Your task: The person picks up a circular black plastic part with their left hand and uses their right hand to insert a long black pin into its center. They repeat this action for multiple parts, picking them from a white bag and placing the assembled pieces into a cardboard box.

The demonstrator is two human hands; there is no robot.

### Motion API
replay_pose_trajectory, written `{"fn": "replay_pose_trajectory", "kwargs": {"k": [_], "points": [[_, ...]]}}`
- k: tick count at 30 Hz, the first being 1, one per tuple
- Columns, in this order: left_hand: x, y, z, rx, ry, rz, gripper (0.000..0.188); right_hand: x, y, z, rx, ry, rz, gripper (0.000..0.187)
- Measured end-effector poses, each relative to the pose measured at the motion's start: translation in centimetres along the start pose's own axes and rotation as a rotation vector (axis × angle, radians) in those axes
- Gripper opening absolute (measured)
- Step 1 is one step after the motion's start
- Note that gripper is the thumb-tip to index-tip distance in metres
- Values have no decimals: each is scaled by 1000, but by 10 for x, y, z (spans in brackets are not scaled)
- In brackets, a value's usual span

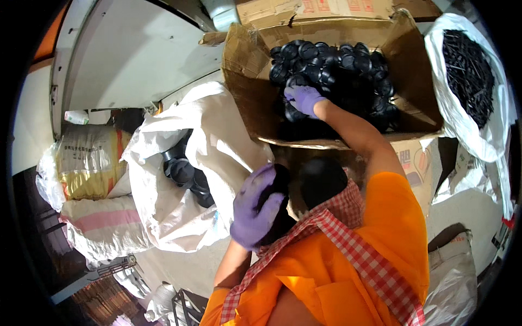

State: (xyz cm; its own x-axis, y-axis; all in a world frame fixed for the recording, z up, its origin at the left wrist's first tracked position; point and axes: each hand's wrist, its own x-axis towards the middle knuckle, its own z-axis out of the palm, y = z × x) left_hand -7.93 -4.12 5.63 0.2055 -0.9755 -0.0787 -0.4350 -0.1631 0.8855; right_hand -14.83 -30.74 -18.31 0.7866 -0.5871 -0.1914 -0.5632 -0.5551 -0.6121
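Observation:
My right hand (305, 100), in a purple glove, reaches into a large cardboard box (242, 81). Its fingers are closed at the edge of a black round plastic cap (296, 81), among a heap of similar caps (361, 62). My left hand (255, 206), also gloved in purple, is nearer to me, beside a white woven sack (209, 122). Its fingers and thumb curve around something black; deep shadow hides what that is. More black round caps (182, 171) lie inside the sack's open mouth.
At the right, a white bag (435, 46) holds many thin black strips (467, 76). Filled sacks (106, 223) and a yellow printed bag (89, 163) are stacked at the left. A large pale panel (125, 54) stands behind them. Another sack (451, 271) sits at the lower right.

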Motion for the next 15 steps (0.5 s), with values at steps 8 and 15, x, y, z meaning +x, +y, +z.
{"fn": "replay_pose_trajectory", "kwargs": {"k": [8,15], "points": [[40,-37,52,-483,190,-258,50,-72,-14,-66,208,182,146,27],[24,-52,72,-136,137,7,24,-48,54,-16,-73,-193,308,33]]}}
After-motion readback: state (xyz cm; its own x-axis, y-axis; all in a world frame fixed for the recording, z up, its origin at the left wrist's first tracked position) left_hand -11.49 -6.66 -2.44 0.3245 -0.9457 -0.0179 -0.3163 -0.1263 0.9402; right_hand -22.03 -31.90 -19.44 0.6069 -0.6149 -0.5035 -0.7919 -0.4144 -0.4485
